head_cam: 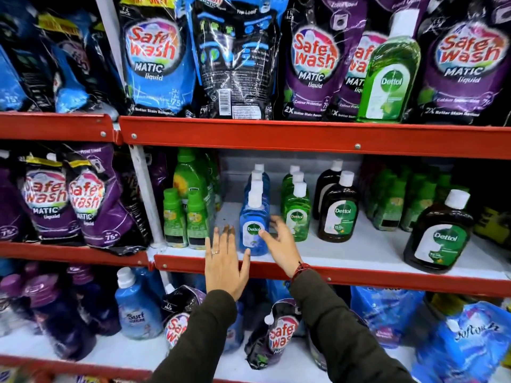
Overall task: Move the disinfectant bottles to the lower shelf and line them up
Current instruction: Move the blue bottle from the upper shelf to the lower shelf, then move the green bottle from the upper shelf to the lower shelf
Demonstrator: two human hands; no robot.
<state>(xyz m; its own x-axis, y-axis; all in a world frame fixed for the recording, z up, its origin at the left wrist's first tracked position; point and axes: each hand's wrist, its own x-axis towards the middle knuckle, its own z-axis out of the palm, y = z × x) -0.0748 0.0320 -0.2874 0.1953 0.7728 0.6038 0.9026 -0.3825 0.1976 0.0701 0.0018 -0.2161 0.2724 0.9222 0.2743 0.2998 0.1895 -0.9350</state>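
A: Both hands are open with fingers spread and grip nothing. The left hand hovers at the lip of the middle shelf; the right hand reaches just past it, fingertips touching or nearly touching the front blue bottle.

B: What could go wrong?

A: My guess is a nudge. The blue bottles stand in a tight file near the edge, so an off-centre push could tip the front one off the shelf, or knock it back into the rest. The right hand also sits just beside the green row, so a sleeve might clip that too.

B: Counts, front to back?

A: Blue file: four caps show. Green row: three. Brown pair: two, one behind the other. One bigger brown bottle stands alone at the right, near the edge. More may hide behind.

B: Anything not yet moved?

A: One tall green bottle is on the top shelf among the pouches. Lifting it out could drag a pouch down.
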